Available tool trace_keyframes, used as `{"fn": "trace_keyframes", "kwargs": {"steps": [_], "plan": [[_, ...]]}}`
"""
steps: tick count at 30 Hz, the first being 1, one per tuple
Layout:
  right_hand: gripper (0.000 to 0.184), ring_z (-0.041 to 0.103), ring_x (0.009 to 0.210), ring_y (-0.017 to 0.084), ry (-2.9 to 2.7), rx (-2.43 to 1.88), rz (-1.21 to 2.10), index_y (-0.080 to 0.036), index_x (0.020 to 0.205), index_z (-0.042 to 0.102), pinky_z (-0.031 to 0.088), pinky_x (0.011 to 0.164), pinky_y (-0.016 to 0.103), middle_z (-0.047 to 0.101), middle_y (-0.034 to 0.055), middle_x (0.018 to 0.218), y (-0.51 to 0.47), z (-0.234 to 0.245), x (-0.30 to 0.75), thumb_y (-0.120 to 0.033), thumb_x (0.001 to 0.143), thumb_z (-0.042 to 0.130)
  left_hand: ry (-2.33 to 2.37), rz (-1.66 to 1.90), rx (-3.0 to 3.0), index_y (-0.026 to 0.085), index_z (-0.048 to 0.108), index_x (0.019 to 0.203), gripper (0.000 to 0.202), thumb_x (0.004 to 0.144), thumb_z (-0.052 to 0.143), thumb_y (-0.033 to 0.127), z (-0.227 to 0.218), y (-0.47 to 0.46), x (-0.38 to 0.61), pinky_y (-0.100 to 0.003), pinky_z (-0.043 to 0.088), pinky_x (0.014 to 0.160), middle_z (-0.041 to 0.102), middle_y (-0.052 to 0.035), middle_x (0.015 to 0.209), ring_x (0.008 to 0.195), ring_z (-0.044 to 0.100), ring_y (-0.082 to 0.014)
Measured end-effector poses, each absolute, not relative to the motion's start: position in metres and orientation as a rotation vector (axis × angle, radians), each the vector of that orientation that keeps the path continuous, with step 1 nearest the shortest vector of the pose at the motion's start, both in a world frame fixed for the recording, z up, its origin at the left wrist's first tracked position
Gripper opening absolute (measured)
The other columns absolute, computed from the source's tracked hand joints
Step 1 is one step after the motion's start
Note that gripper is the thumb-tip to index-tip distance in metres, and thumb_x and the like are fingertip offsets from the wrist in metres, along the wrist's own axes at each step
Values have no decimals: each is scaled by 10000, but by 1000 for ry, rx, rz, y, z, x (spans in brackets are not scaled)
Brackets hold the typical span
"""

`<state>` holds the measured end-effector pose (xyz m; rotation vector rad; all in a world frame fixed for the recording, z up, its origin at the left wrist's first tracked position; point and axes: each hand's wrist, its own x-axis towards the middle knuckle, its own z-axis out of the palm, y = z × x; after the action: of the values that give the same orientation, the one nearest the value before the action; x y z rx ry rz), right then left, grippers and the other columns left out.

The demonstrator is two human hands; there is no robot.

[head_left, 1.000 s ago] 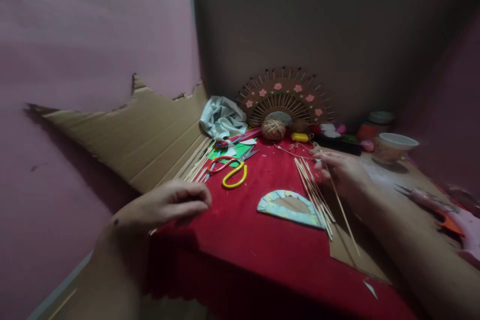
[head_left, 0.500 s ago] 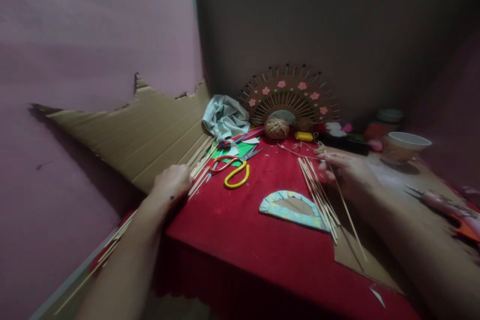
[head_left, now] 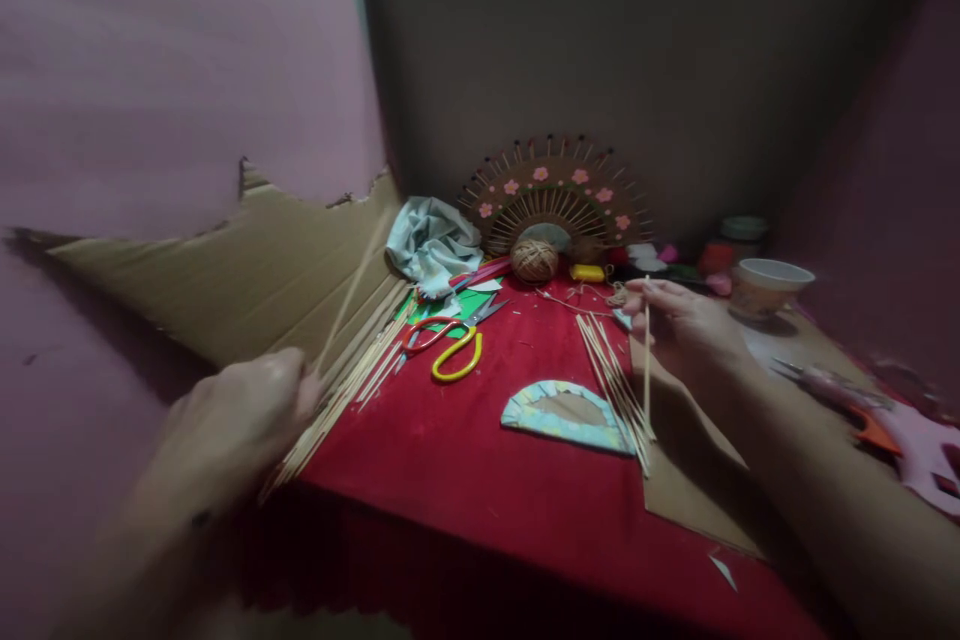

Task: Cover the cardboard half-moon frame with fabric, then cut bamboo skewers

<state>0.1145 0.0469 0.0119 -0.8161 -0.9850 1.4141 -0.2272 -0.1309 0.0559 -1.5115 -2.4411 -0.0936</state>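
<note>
A table (head_left: 480, 490) draped in matte red cloth fills the lower middle of the frame. At the lower left, the blurred left hand (head_left: 236, 420) is curled in a loose fist around a slanting stick (head_left: 352, 285). This thin, pale wooden skewer rises toward the upper right across a jagged sheet of corrugated cardboard (head_left: 210, 270). Just beside that hand, a loose row of skewers (head_left: 360, 380) lies along the table's left edge. Right of centre, the right hand (head_left: 679, 330) pinches an upright stick (head_left: 647, 390) between thumb and fingertips. The stick's lower end meets a fanned bundle of sticks (head_left: 607, 375) lying flat. The bundle's near end overlaps a half-round piece (head_left: 559, 415) wrapped in pale patterned paper. Farther back lie scissors (head_left: 446, 345) with 1 red and 1 yellow loop, a ball of twine (head_left: 534, 260), a crumpled pale cloth (head_left: 435, 240), and a fan-shaped ornament (head_left: 559, 200) of radiating sticks with pink flowers. A white cup (head_left: 769, 285) stands at the right.
</note>
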Motion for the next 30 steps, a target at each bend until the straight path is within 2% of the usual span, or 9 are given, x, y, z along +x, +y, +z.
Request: {"fn": "trace_keyframes", "kwargs": {"steps": [3, 6, 8, 11, 16, 20, 24, 30], "plan": [[35, 571, 462, 110, -1052, -667, 1232, -178, 799, 580, 401, 387, 198, 619, 10, 595, 37, 33, 114, -199, 771, 578, -2273, -509, -1694, 203, 552, 690, 124, 763, 487, 278, 68, -119, -205, -272, 358, 466, 594, -3, 576, 481, 532, -169], [68, 583, 492, 103, -1160, -585, 994, -200, 837, 580, 450, 457, 220, 617, -1, 634, 24, 55, 105, -257, 800, 580, -1976, -1106, -2210, 186, 524, 833, 86, 784, 496, 251, 72, -81, -163, -234, 409, 483, 606, 18, 614, 497, 544, -114], [85, 583, 492, 104, -1218, -550, 910, -210, 855, 583, 447, 449, 222, 612, -7, 640, 19, 61, 97, -270, 795, 588, -1772, -1330, -2490, 167, 501, 831, 56, 781, 486, 189, 66, -47, -132, -207, 422, 474, 584, 19, 632, 501, 546, -91], [102, 586, 498, 108, -1290, -552, 899, -207, 854, 593, 451, 441, 225, 603, -13, 640, 20, 59, 84, -275, 779, 602, -1634, -1425, -2787, 159, 497, 798, 51, 773, 462, 132, 47, -1, -95, -173, 412, 434, 551, 39, 573, 460, 546, -76], [107, 567, 481, 97, -1318, -581, 958, -183, 831, 613, 468, 459, 230, 591, -22, 619, 30, 43, 79, -256, 753, 626, -1580, -1332, -3006, 149, 506, 723, 79, 750, 456, 94, 22, 29, -71, -170, 418, 443, 551, 37, 541, 464, 563, -81], [113, 541, 463, 84, -1323, -579, 955, -180, 825, 622, 462, 456, 220, 576, -36, 591, 33, 39, 80, -270, 757, 628, -1519, -1455, -3036, 152, 519, 778, 70, 783, 455, 125, 16, 30, -68, -186, 433, 458, 560, 34, 563, 464, 559, -85], [95, 523, 466, 73, -1327, -600, 802, -173, 750, 632, 442, 466, 199, 582, -39, 562, 36, 36, 78, -267, 754, 643, -1428, -1617, -2993, 163, 494, 783, 72, 792, 441, 115, 15, 29, -66, -188, 440, 480, 560, 37, 592, 485, 556, -81], [76, 546, 508, 76, -1353, -584, 750, -180, 733, 667, 453, 498, 200, 614, -34, 594, 39, 33, 78, -256, 739, 663, -1392, -1477, -3007, 161, 478, 739, 100, 786, 437, 82, 11, 25, -63, -188, 426, 516, 534, 41, 578, 508, 538, -81]]}}
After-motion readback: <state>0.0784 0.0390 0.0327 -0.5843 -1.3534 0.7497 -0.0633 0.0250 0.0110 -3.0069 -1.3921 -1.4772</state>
